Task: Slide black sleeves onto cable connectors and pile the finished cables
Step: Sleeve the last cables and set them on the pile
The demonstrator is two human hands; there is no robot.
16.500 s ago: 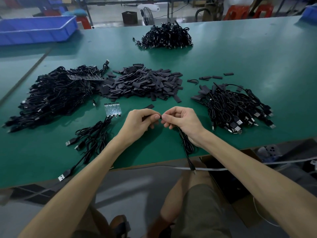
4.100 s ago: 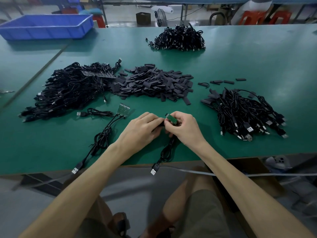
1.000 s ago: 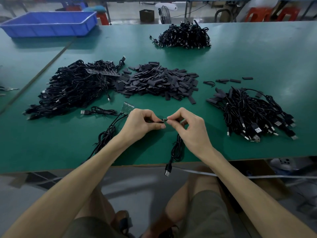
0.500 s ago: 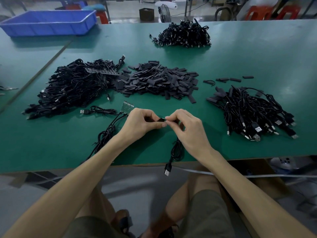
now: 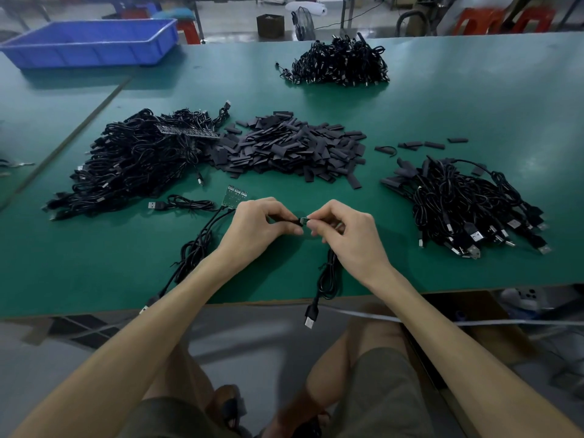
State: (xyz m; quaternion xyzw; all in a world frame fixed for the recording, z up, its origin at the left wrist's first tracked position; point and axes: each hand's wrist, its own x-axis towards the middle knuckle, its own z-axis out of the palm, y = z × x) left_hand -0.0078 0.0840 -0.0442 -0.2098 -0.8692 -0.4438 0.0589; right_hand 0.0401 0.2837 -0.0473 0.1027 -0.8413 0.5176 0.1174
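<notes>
Left hand [image 5: 262,226]: my fingers are curled, with thumb and forefinger pinching a black sleeve [image 5: 286,220]; its open end points toward my other hand.
Right hand [image 5: 349,237]: also curled, with the fingertips pinching the small connector [image 5: 304,220] at the end of one cable [image 5: 328,273].
Sleeve and connector: they are held tip to tip in the gap between my hands, above the green table [image 5: 94,263]. I cannot tell whether the sleeve mouth is over the connector.
Cable run: it drops from under my right palm and loops on the table. Its USB plug [image 5: 310,319] hangs past the near edge, below my right wrist.
Sleeve heap [image 5: 294,147]: a mound of loose sleeves straight ahead, beyond both hands.
Stray sleeves [image 5: 420,145]: a few lie beyond my right hand, to the right of the heap.
Right cable pile [image 5: 464,207]: well off to the right of my right hand, plugs toward me.
Left cable pile [image 5: 136,159]: a large tangle ahead and to the left of my left hand.
Board strip [image 5: 235,196]: a green panel just beyond my left knuckles. Its cable bundle [image 5: 196,248] trails back beneath my left forearm.
Lone cable [image 5: 185,203]: coiled just left of my left hand.
Far pile [image 5: 339,63]: more cables, far ahead.
Blue tray [image 5: 91,42]: far ahead on the left.
</notes>
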